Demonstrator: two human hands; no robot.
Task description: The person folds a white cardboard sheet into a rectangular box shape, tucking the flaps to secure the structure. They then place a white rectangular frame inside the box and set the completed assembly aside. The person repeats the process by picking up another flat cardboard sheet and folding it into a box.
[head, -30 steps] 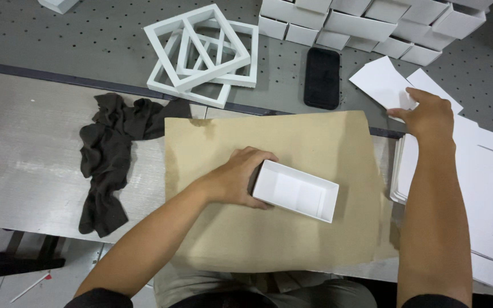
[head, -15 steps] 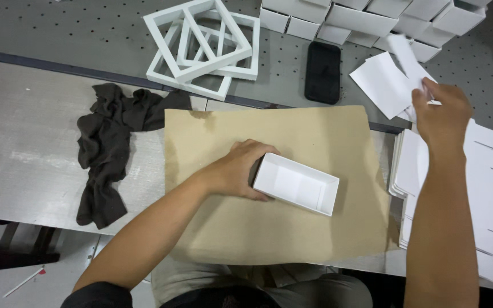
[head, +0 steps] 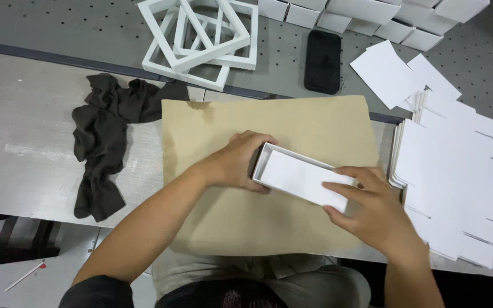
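Grey metal table [head: 24, 154] carries a tan sheet [head: 292, 137], and on it I see a shallow white box [head: 300, 179] lying slightly tilted, held from both ends. I note the left hand [head: 241, 162], forearm angled in from lower left, with fingers curled closed around the box's left end, while the right hand [head: 372, 214] lies palm-down, fingers spread flat on the box's right end, pressing rather than gripping. Beside them lie a dark cloth [head: 106, 137], white frames [head: 201, 34], a phone [head: 322, 61] and stacked white cards [head: 457, 171].
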